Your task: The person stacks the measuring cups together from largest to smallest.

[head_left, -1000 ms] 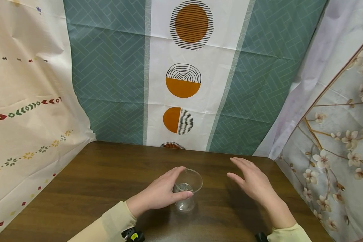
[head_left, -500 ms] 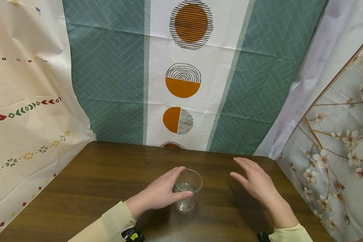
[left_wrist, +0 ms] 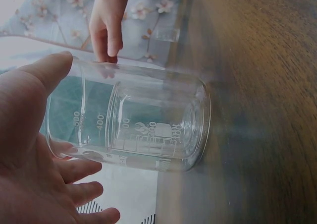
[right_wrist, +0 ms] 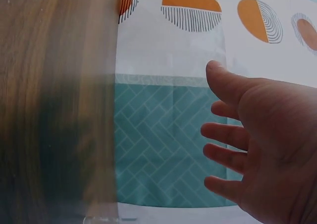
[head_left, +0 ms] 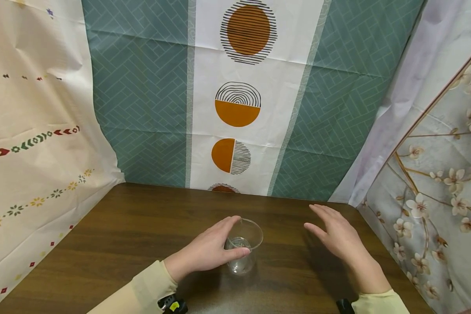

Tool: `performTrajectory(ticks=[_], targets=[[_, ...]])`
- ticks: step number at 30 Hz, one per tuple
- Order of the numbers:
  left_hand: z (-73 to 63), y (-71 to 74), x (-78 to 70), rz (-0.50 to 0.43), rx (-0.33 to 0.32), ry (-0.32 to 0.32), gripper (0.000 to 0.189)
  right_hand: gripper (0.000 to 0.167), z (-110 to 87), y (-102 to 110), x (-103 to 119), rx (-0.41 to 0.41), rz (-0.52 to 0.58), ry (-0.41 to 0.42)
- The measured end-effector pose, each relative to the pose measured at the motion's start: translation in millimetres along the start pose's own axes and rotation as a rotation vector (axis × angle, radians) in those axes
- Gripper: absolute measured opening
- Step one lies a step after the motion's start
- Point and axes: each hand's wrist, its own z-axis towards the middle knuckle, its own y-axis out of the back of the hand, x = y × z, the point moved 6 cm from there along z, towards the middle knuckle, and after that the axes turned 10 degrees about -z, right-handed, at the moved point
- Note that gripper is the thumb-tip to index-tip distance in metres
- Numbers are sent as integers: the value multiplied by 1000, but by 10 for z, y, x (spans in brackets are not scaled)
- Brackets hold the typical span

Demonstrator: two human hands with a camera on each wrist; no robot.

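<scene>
A clear glass beaker point(head_left: 253, 239) with white measuring marks stands upright on the brown wooden table point(head_left: 141, 231). A smaller glass beaker point(left_wrist: 148, 117) sits inside it, its rim well below the outer one. My left hand point(head_left: 208, 248) holds the outer beaker near the rim, thumb on the near side and fingers round the far side. In the left wrist view the lower fingers spread away from the glass. Off to the right, my right hand point(head_left: 335, 233) hovers above the table with nothing in it, fingers extended and thumb apart.
A green and white patterned cloth point(head_left: 149, 109) hangs behind the table. Cream cloth point(head_left: 35, 144) borders the left side, and a flowered cloth point(head_left: 435, 209) the right. A faint clear object point(left_wrist: 167, 34), too indistinct to name, shows in the left wrist view.
My right hand has drifted slightly to the right, farther from the beakers. The left hand and both beakers have stayed in place.
</scene>
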Motion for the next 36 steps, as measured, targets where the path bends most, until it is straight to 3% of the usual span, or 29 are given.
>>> performTrajectory(ticks=[9, 36], targets=[[8, 1, -6, -2, 1, -2, 99, 67, 5, 20, -93, 7, -9, -13], [7, -2, -2, 1, -3, 4, 102, 79, -56, -52, -399, 142, -40, -76]])
